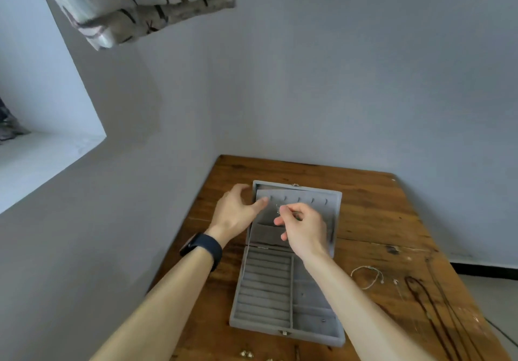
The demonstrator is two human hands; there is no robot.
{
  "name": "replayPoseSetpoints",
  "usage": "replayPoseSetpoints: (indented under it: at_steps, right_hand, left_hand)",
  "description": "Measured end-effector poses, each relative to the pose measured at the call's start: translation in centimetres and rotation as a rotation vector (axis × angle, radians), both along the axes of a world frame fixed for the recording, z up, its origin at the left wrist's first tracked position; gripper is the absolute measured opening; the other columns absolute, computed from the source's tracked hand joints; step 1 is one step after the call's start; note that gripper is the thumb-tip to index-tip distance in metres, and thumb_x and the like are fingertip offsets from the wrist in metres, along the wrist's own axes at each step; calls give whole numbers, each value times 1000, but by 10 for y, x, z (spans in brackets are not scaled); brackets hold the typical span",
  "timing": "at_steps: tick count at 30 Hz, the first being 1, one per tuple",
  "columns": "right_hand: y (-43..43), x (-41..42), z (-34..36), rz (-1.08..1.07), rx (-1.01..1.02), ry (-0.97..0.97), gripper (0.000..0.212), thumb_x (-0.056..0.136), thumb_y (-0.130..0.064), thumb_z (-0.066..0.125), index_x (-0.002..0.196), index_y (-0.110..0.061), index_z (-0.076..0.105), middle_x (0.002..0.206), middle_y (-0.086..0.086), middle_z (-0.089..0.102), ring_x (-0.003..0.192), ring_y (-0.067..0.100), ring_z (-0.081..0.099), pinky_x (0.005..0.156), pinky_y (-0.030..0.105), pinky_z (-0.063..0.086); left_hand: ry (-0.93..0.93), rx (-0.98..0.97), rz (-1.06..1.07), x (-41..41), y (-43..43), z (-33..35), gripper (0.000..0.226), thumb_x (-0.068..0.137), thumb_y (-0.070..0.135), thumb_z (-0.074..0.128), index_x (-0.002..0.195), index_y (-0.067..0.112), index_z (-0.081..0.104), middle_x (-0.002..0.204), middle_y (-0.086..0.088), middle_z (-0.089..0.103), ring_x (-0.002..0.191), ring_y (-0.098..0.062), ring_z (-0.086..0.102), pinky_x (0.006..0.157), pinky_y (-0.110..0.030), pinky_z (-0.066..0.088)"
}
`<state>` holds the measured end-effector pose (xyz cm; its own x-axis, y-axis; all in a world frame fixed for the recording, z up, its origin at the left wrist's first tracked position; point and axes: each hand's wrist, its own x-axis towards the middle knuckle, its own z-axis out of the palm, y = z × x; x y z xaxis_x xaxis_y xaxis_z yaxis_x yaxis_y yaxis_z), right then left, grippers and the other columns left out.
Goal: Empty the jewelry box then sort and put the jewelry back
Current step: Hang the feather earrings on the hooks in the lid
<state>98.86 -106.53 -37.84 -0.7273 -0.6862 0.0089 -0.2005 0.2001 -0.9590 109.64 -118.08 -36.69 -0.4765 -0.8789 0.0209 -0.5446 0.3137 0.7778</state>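
Centrally on the wooden tabletop (364, 206) lies the grey velvet jewelry box (263, 290), open, with ridged ring rolls inside. The left hand (235, 212) grips the lid's left edge. The right hand (304, 226) pinches a small silvery piece (278, 210) over the lid. Dark cord necklaces (420, 285) and a pale looped bracelet (370, 267) lie near the right edge.

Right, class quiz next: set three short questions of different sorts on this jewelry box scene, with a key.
1. True or false: the jewelry box lies open on the wooden table.
2. Which hand pinches the small silver piece over the lid? A left, B right.
3. Fill in: the pale bracelet lies on the table to the person's ___ of the box.
Key: 1 true; 2 B, the right hand; 3 right.
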Motion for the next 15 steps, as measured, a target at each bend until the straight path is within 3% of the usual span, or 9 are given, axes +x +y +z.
replayPoseSetpoints:
  at_steps: [7,11,15]
  right_hand:
    - [-36,3,-4,-50,-30,-69,10,99,-32,60,99,-25,67,77,-12,74,51,3,64,47,9,44]
    - [-46,10,-6,-101,-40,-105,12,99,-35,59,99,-28,69,76,-16,74,54,5,66,51,10,45]
    - [-51,14,-6,-171,-60,-153,11,99,-34,60,98,-27,68,73,-17,74,53,5,67,61,20,52]
  left_hand:
    - [3,-53,-92,-8,-37,-6,64,86,51,72,143,28,53,144,6,56,133,-17,51,106,-35,44]
    - [80,-52,-123,-6,-41,-14,58,85,43,75,137,28,57,135,10,62,127,-10,55,101,-29,44]
    - [152,-42,-129,-6,-38,-16,54,88,34,75,137,24,55,132,7,63,123,-10,56,93,-21,39]
